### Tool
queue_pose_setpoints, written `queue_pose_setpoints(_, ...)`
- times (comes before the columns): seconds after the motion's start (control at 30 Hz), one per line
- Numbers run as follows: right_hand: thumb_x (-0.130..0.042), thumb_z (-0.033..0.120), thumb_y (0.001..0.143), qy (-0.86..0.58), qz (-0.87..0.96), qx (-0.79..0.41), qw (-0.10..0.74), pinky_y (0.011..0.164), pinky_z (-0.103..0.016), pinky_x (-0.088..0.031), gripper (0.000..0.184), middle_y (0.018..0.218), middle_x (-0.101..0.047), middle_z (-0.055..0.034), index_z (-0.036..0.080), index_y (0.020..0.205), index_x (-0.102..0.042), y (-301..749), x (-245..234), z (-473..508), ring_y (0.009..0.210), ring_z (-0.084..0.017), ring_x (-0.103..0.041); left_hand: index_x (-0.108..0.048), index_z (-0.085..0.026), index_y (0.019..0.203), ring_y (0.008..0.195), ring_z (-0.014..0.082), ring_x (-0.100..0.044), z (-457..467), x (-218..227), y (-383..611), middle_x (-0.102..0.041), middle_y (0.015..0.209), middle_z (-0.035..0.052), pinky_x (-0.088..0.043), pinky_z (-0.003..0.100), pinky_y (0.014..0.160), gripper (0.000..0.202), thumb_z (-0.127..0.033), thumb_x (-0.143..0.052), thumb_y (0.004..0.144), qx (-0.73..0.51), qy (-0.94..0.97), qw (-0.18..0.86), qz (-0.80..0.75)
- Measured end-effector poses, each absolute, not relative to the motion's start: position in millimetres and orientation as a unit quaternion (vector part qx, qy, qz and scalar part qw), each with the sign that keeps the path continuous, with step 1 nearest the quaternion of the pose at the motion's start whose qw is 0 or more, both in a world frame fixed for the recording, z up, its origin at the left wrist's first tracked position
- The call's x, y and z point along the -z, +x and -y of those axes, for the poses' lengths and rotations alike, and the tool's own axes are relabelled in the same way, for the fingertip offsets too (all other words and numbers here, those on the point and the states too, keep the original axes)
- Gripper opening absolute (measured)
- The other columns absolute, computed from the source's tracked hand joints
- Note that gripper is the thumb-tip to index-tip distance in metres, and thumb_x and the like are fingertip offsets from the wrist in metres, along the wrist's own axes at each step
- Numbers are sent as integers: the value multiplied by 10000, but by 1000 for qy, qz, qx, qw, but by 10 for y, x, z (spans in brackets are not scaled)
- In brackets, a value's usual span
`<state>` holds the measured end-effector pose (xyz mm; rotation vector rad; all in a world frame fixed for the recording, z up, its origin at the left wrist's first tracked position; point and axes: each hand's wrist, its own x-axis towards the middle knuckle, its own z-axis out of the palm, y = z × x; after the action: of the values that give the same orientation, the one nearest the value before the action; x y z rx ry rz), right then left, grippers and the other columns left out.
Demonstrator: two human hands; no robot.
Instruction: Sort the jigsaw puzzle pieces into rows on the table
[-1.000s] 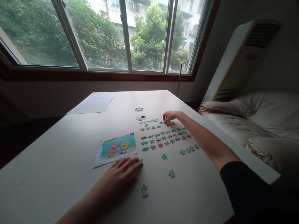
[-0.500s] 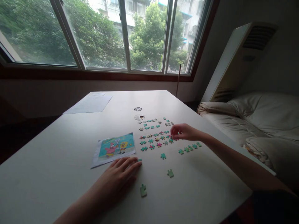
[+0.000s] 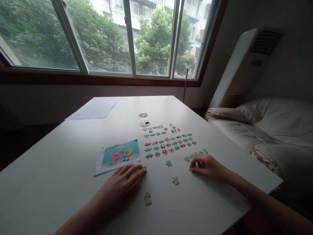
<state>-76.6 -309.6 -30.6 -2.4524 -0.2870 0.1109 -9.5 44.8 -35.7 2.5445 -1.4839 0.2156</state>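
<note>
My left hand [image 3: 126, 179] lies flat on the table, its fingers stretched out beside the printed cartoon picture [image 3: 121, 153]. A small teal puzzle piece [image 3: 144, 167] peeks out at its fingertips. My right hand [image 3: 207, 168] is low over the table on the right, thumb and fingers pinched on a teal puzzle piece [image 3: 190, 169], mostly covered by the fingertips. Behind that hand runs a short slanting row of green pieces [image 3: 187, 159]. Between the hands lie single loose pieces: a teal one [image 3: 168, 163], a green one [image 3: 175, 180] and another green one [image 3: 148, 198] nearer me.
Several rows of loose puzzle pieces [image 3: 164, 151] spread over the middle of the white table [image 3: 49, 176]. Beyond them are two round black-and-white discs [image 3: 144, 123]. Paper sheets [image 3: 90, 109] lie at the far left. A pale sofa [image 3: 269, 124] stands to the right.
My right hand has moved from the rows of pieces toward me and slightly right, and now pinches a teal piece at the table. My left hand stays in place.
</note>
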Motion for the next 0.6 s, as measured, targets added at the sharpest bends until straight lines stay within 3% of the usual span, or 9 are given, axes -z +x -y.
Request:
queue_pose_setpoints(0.27,-555,392,775,-941,170,-12,291,606,-240,-416,180,780,-602,-37,234,783,-640,-517,2,3075,653,-131,-517,-429,-263,1233,1053,224,-476,-451,371,-86,-507,1211,55,-417,369,872,370,-229,-395,866,-69,859,91,499)
queue_pose_setpoints(0.43,-580,326,767,-949,217,9,229,624,-229,-393,167,798,-596,-38,183,811,-654,330,-217,2953,658,-117,-511,-437,-258,1225,1044,229,-485,-446,387,-80,-515,1203,58,-425,374,860,363,-239,-399,865,-79,856,88,503)
queue_pose_setpoints(0.6,-614,277,744,-966,192,-13,173,710,-241,-389,190,950,-587,-62,177,902,-646,1267,-86,2739,833,-157,-536,-430,-256,1236,1055,228,-479,-461,378,-71,-510,1213,61,-420,382,873,368,-238,-394,869,-74,857,82,504)
